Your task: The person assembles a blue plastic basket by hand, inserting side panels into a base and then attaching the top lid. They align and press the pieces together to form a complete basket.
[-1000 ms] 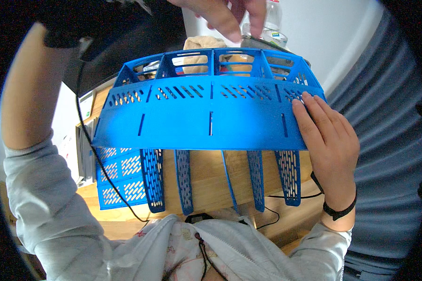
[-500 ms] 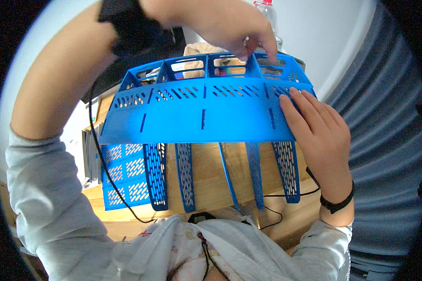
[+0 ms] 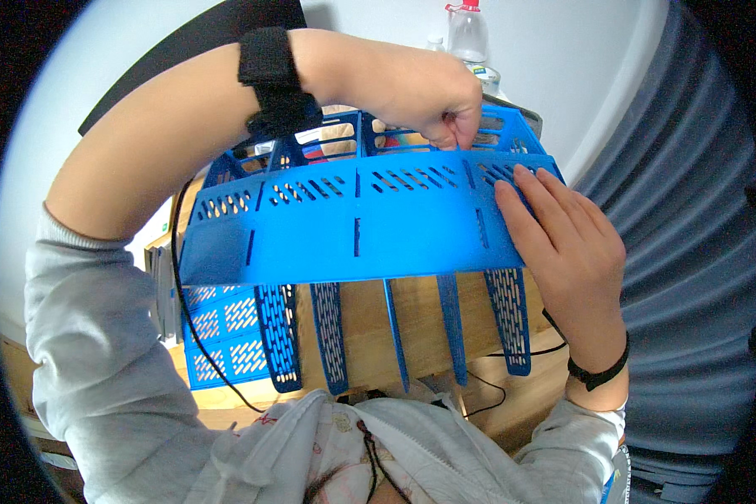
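A blue plastic slotted rack (image 3: 302,235), with a row of compartments along its far side and a broad flat panel facing me, fills the middle of the view. Perforated dividers (image 3: 329,336) stick out below that panel. Reaching over the top, my left hand (image 3: 445,105) has its thumb and fingers pinched at the upper edge of a divider towards the right; the fingertips are partly hidden. My right hand (image 3: 571,235) lies with stretched fingers flat on the panel's right end.
Wooden tabletop (image 3: 420,336) shows beneath the rack. Another perforated blue section (image 3: 244,357) is at the lower left, crossed by a black cable (image 3: 195,332). Behind stand a clear bottle with a red cap (image 3: 468,38) and a black screen-like panel (image 3: 176,55). A dark pleated curtain (image 3: 689,277) hangs at right.
My left hand has come down and pinched at the divider's edge. The rack's front panel has shifted slightly lower and towards me. My right hand stays on the right end.
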A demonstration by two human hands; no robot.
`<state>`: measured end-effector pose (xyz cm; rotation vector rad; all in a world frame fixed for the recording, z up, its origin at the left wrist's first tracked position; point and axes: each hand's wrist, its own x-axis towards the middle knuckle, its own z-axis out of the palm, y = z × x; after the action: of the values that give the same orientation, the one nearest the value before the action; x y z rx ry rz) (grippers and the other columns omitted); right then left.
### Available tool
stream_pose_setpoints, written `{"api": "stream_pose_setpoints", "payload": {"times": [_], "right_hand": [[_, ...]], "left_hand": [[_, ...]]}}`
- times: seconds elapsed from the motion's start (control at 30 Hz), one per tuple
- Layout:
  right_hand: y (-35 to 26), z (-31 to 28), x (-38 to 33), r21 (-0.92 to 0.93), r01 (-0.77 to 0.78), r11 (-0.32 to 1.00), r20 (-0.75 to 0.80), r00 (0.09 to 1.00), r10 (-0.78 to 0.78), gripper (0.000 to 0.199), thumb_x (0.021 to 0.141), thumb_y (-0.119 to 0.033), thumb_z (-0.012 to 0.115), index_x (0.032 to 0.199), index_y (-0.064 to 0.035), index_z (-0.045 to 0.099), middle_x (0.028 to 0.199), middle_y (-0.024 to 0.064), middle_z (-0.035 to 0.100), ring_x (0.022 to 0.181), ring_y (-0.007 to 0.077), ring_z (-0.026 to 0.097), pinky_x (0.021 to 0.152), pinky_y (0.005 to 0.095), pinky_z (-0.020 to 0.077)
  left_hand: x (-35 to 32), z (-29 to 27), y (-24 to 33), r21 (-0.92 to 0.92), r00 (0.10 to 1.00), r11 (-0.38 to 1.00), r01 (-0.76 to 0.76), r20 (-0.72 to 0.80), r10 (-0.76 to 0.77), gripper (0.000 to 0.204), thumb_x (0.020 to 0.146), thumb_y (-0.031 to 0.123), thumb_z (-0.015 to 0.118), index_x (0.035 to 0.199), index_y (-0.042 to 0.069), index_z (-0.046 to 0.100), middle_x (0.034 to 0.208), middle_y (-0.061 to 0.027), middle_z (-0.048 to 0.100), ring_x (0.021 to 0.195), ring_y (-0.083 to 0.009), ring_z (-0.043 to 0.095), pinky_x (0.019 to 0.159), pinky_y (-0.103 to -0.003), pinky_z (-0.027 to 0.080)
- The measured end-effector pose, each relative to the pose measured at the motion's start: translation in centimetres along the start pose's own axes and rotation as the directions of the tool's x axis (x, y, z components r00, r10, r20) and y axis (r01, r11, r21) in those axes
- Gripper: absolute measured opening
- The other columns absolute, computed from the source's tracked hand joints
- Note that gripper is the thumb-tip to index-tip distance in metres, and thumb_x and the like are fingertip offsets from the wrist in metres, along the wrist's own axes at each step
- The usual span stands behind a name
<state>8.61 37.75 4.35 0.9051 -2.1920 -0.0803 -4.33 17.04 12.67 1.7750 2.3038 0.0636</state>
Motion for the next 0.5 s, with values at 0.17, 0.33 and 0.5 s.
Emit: {"api": "stream_pose_setpoints", "payload": {"times": [0.17, 0.33, 0.5], "right_hand": [[-0.1, 0.0, -0.4, 0.011, 0.004, 1.0, -0.023, 1.0, -0.004, 0.031, 0.082, -0.015, 0.061, 0.112, -0.0085, 0.066, 0.114, 0.0119, 0.066, 0.104, 0.0271, 0.065, 0.085, 0.0371, 0.0528], [-0.6, -0.4, -1.3, -0.009, -0.004, 1.0, -0.016, 1.0, 0.004, 0.032, 0.082, -0.014, 0.062, 0.114, -0.0088, 0.067, 0.116, 0.0118, 0.066, 0.106, 0.0271, 0.065, 0.086, 0.0362, 0.0532], [-1.1, -0.5, -1.4, -0.029, 0.004, 1.0, -0.018, 1.0, -0.005, 0.033, 0.082, -0.014, 0.062, 0.114, -0.0086, 0.067, 0.116, 0.0117, 0.066, 0.106, 0.0275, 0.065, 0.086, 0.0365, 0.0534]], "left_hand": [[-0.2, 0.1, 0.3, -0.023, 0.999, 0.999, 0.027, -0.022, -0.028, 0.019, 0.086, 0.014, 0.065, 0.093, -0.002, 0.069, 0.082, -0.0176, 0.069, 0.073, -0.0275, 0.067, 0.065, -0.036, 0.051], [-0.2, 0.5, 1.3, 0.022, 0.993, 0.994, 0.103, -0.067, -0.101, 0.021, 0.087, 0.015, 0.063, 0.096, -0.003, 0.069, 0.084, -0.0194, 0.069, 0.076, -0.0312, 0.067, 0.068, -0.037, 0.052], [-0.8, 0.9, 1.7, 0.02, 0.994, 0.999, 0.049, -0.096, -0.047, 0.022, 0.089, 0.014, 0.061, 0.098, -0.004, 0.068, 0.085, -0.0209, 0.068, 0.077, -0.0337, 0.067, 0.069, -0.038, 0.052]]}}
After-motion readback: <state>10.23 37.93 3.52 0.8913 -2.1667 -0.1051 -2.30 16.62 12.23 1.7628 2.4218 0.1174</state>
